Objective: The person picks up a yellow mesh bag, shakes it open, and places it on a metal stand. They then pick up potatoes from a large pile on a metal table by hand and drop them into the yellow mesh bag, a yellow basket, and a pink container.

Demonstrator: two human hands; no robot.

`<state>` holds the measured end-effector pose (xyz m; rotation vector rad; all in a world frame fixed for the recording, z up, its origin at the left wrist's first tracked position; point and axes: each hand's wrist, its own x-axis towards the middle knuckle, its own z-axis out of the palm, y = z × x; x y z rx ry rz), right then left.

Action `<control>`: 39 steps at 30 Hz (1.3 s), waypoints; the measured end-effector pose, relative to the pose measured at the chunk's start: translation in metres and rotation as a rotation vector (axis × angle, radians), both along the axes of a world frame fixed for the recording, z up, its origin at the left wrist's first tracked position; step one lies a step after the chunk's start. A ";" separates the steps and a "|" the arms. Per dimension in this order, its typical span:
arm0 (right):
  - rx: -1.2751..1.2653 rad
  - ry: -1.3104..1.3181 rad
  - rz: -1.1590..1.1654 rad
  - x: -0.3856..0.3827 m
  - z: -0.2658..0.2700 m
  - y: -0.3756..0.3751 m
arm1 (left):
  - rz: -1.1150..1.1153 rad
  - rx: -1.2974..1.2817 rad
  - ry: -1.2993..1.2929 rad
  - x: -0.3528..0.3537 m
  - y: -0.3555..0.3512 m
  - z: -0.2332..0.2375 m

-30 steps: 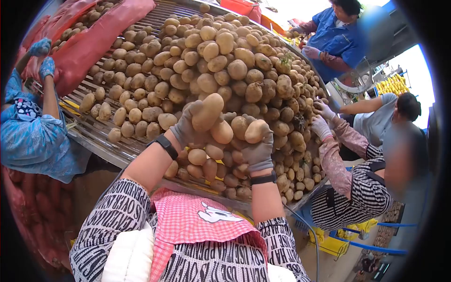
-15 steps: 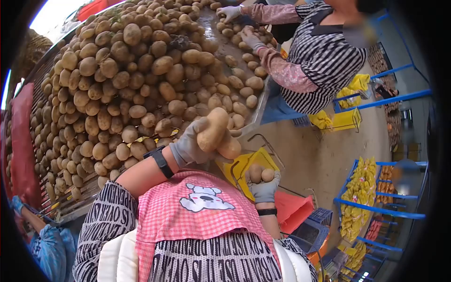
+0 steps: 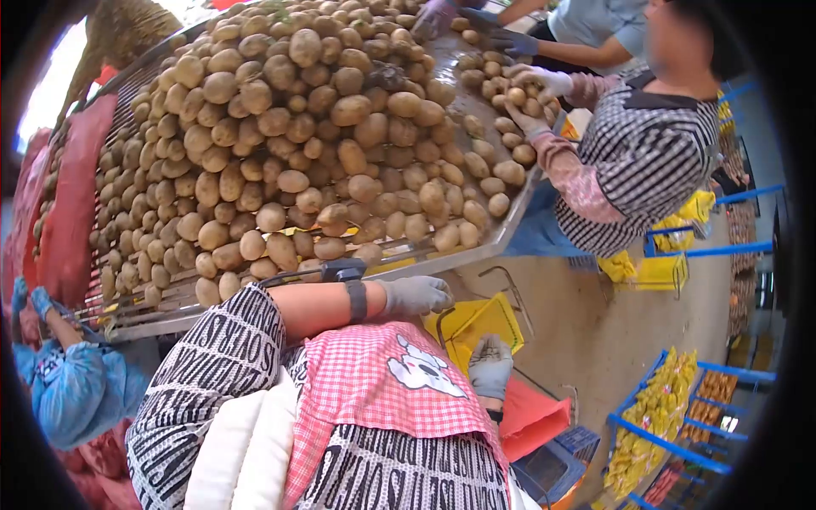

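My left hand [image 3: 418, 295], in a grey glove, is over the near rim of a yellow bag [image 3: 478, 327] held on a metal frame. Its fingers are loosely bent, and no potato shows in them. My right hand [image 3: 490, 365], also gloved, is at the bag's lower right side, fingers curled but apart, with nothing in it. The inside of the bag is mostly hidden. Beyond my left arm, a large heap of potatoes [image 3: 293, 181] covers a slatted table [image 3: 153, 325] with a metal edge.
Across the table corner, a co-worker in a striped top [image 3: 650, 149] handles potatoes; another person's gloved hand [image 3: 514, 42] is behind. At far left is someone in blue sleeves [image 3: 81, 382]. Red cloth [image 3: 531, 421], a blue crate [image 3: 557, 463] and racks of yellow bags [image 3: 654, 416] stand right.
The potatoes in both my hands are gone from them. My left hand has moved from above the table edge to the yellow bag. The view has shifted.
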<state>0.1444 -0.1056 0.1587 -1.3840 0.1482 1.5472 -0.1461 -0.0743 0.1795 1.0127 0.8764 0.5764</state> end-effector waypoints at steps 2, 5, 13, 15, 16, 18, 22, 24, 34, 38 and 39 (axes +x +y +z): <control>0.029 -0.098 0.194 -0.025 0.009 0.015 | 0.286 -0.230 0.051 -0.028 -0.021 0.036; 0.178 -0.193 0.461 -0.091 0.039 0.053 | 0.497 -0.140 0.026 -0.064 -0.051 0.033; 1.041 -0.667 1.269 -0.307 0.086 0.149 | 0.836 0.068 0.285 -0.135 -0.100 0.045; 1.083 -0.742 1.294 -0.353 0.080 0.172 | 0.869 0.061 0.260 -0.146 -0.100 0.046; 1.150 -1.071 1.415 -0.373 0.072 0.183 | 0.893 0.044 0.242 -0.151 -0.098 0.048; 1.216 -1.416 1.512 -0.394 0.068 0.186 | 0.933 0.029 0.183 -0.160 -0.091 0.073; 1.080 -1.507 1.560 -0.398 0.068 0.177 | 0.933 0.480 0.711 -0.191 -0.061 0.086; 1.147 -1.454 1.577 -0.395 0.072 0.180 | 0.971 0.806 0.815 -0.212 -0.024 0.081; 1.306 -1.423 1.641 -0.391 0.064 0.211 | 0.521 0.568 1.649 -0.223 0.120 0.086; 1.186 -1.310 1.754 -0.383 0.080 0.213 | 0.651 0.575 1.608 -0.231 0.123 0.078; 1.208 -1.309 1.749 -0.380 0.076 0.214 | 0.738 0.618 1.542 -0.230 0.120 0.072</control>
